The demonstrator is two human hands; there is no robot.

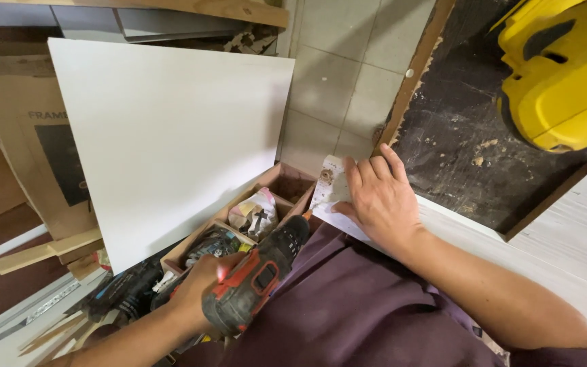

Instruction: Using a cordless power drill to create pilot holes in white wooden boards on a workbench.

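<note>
Nearest, over a dark purple trouser leg, the left hand is clenched round the grip of a red and black cordless drill. The drill points up and to the right, its dark nose just beside the near end of a white strip of board. The tip itself is too dark to make out.

The right hand lies flat and spread on that strip, fingers pressing it down and gripping nothing. A rough hole or knot shows at the strip's far end, beside the fingertips. As it looks, the strip is steadied and the drill brought up, but I cannot tell if the bit is touching or any fastening is done.

Left of the drill, a wooden box with compartments holds small packets. Behind it leans a large white panel. Farther off lies tiled floor, and at the far right a yellow power tool sits on a dark scuffed board.
</note>
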